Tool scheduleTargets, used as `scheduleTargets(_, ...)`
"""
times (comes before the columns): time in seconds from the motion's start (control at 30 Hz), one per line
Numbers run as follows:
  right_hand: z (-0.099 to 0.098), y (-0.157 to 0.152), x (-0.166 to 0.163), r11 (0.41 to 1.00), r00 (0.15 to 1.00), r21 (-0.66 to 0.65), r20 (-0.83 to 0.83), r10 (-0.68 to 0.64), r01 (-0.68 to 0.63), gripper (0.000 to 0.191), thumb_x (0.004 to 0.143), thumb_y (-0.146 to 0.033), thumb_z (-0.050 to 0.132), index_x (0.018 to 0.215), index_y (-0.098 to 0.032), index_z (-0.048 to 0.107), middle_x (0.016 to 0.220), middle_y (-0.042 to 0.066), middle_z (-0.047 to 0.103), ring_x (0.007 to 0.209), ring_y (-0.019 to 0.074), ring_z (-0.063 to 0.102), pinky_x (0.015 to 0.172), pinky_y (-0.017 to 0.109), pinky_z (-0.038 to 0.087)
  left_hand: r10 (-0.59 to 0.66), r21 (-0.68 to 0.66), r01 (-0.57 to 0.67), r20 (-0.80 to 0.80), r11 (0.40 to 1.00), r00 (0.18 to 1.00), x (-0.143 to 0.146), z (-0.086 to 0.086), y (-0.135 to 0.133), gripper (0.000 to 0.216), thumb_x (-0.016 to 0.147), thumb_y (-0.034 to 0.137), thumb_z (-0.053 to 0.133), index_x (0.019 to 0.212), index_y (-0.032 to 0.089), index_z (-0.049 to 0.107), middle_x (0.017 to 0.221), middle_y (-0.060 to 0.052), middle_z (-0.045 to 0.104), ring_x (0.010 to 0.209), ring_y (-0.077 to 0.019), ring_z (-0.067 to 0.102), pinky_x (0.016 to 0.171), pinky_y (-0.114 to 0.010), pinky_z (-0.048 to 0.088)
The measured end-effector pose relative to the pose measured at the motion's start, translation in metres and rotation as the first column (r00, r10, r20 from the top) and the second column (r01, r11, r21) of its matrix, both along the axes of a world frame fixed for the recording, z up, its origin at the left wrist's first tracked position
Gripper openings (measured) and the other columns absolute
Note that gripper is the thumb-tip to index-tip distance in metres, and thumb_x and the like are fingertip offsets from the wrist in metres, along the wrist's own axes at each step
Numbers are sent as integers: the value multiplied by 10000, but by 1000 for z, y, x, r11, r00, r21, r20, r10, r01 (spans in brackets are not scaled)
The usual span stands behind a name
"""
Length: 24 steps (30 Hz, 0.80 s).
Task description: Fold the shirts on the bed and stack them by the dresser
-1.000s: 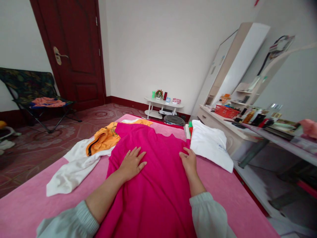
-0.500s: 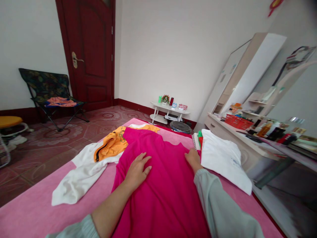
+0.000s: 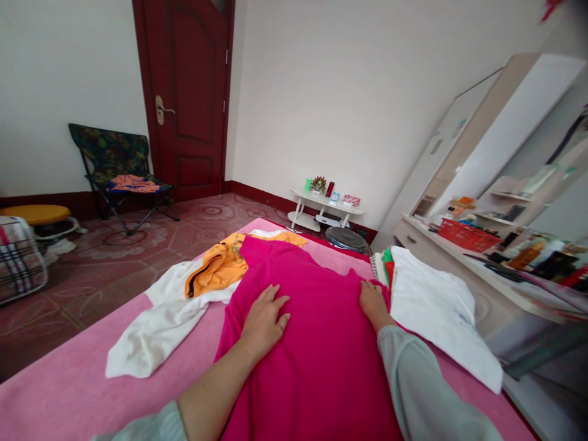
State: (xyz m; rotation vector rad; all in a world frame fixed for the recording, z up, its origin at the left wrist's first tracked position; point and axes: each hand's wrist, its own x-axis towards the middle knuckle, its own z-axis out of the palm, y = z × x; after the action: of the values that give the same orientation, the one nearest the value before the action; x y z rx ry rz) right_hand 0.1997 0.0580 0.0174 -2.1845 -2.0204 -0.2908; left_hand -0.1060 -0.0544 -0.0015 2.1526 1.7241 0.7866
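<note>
A bright magenta T-shirt [image 3: 316, 343] lies spread over the pink bed cover [image 3: 59, 392], its neck end away from me. My left hand [image 3: 265, 318] rests palm down on the shirt's left half, fingers outstretched and apart. At the shirt's right shoulder lies my right hand [image 3: 374, 303], its fingers resting on the cloth near the sleeve. To the left are an orange garment [image 3: 215, 269] with a dark zip and a white long-sleeved garment [image 3: 142, 343], partly under the magenta shirt. A folded white shirt [image 3: 436, 306] lies to the right of my right hand.
A spiral notebook [image 3: 375, 266] and green-and-red cloth stand beside the white shirt. On the right is a dresser [image 3: 413, 239] bearing a red basket [image 3: 466, 234]. Farther back are a white shelf table [image 3: 303, 214], a folding chair [image 3: 114, 159] and a door [image 3: 188, 92].
The view has turned left, so the scene sits farther right. My right hand has shifted slightly outward, and the shirt's right side looks smoother. My left hand still lies on the shirt.
</note>
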Motion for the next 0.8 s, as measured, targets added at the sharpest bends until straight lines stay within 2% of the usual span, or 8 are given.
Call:
scheduleTargets(0.17, 5, -29, -23, 998, 998, -34, 25, 55, -54, 587, 790, -32, 383, 1370, -96, 444, 1460, 180, 363, 1348, 263, 346, 1065, 407, 308, -25, -1, 25, -23, 1000, 999, -1, 5, -4, 437, 837, 315, 518, 1257, 223, 595, 1447, -82, 421, 1354, -246, 338, 1120, -400, 282)
scheduleTargets(0.27, 1, -67, -47, 984, 989, -97, -51, 142, -146, 572, 865, -203, 408, 1428, -118, 357, 1512, 146, 277, 1395, 268, 256, 1079, 437, 308, -35, 8, 35, -25, 999, 999, -2, 8, -6, 429, 837, 313, 520, 1245, 217, 607, 1437, -93, 432, 1341, -250, 358, 1117, -392, 282)
scheduleTargets(0.37, -10, -105, -60, 970, 979, -165, -127, 156, -176, 596, 919, -425, 344, 1449, -152, 327, 1528, 125, 245, 1415, 298, 190, 1092, 531, 253, -40, 9, 40, -25, 999, 999, -2, 9, -7, 426, 837, 312, 522, 1239, 205, 612, 1423, -106, 448, 1332, -253, 371, 1112, -386, 286)
scheduleTargets(0.47, -19, -125, -61, 971, 976, -137, -127, 177, -194, 594, 931, -481, 284, 1460, -212, 305, 1542, 74, 218, 1431, 275, 138, 1123, 539, 163, -66, 20, 66, -26, 998, 997, -2, 7, -6, 422, 840, 318, 519, 1238, 214, 611, 1418, -94, 455, 1330, -245, 374, 1112, -383, 283)
scheduleTargets(0.57, -21, -129, -57, 977, 975, -105, -136, 173, -188, 594, 930, -500, 276, 1458, -230, 307, 1542, 54, 225, 1432, 245, 143, 1138, 495, 150, -107, -8, 107, -41, 994, 993, -4, 9, -7, 439, 823, 332, 548, 1245, 224, 603, 1423, -91, 449, 1325, -251, 382, 1106, -397, 286)
scheduleTargets(0.67, -18, -128, -57, 979, 975, -99, -154, 161, -177, 587, 928, -503, 276, 1449, -239, 330, 1539, 47, 235, 1431, 229, 149, 1141, 469, 150, -239, -45, 236, -82, 971, 967, -12, 19, -19, 479, 792, 347, 598, 1253, 218, 593, 1409, -112, 459, 1299, -279, 411, 1076, -415, 323)
scheduleTargets(0.8, -17, -129, -57, 980, 970, -85, -181, 164, -181, 582, 925, -508, 279, 1441, -247, 346, 1535, 46, 248, 1428, 226, 160, 1140, 460, 148, -523, -48, 521, -135, 852, 842, -38, 45, -62, 322, 811, 282, 586, 1127, 270, 647, 1301, -70, 545, 1187, -253, 511, 1015, -367, 378)
